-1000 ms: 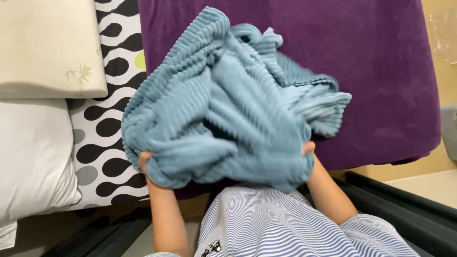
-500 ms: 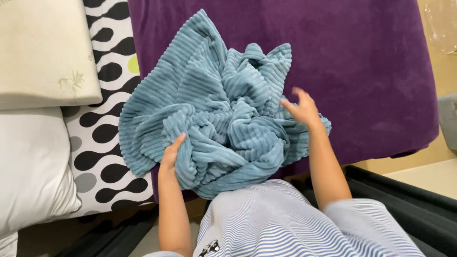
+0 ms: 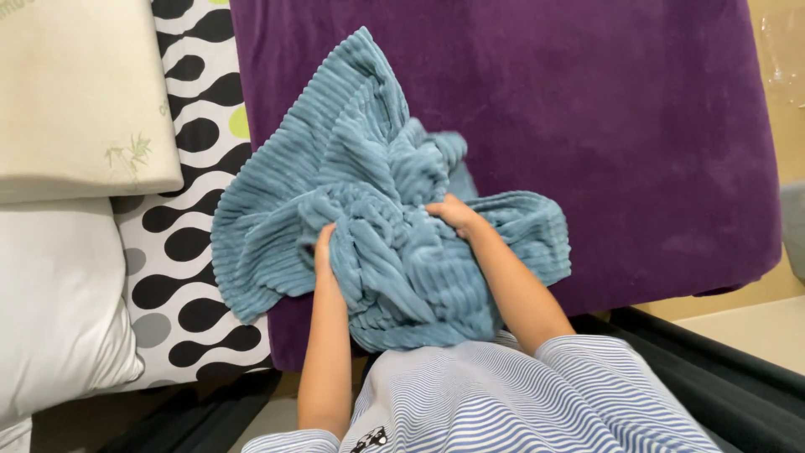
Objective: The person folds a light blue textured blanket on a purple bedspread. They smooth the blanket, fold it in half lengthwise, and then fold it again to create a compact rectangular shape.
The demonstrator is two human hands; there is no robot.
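Nearest to the camera, a blue and white striped shirt (image 3: 520,394) is filling the lower edge, just below the blue ribbed blanket (image 3: 369,226), and both bare forearms are reaching up from it into the blanket. The left hand (image 3: 325,250) is lying on the lower left part of the blanket, and its fingers are curling into the plush folds and gripping them. The right hand (image 3: 453,214) is pressing into the middle of the blanket, with fingers bent and sinking in the fabric, grasping a bunch of it. The blanket is lying crumpled in a heap, mostly on the purple sheet (image 3: 604,126), and its left corner is hanging over the black and white patterned cover (image 3: 180,252). Left of the blanket, well apart from it, a white pillow (image 3: 50,310) is resting, and further behind, a cream pillow (image 3: 75,92) is lying above it. The purple sheet is spreading behind and right of the blanket to the far edge
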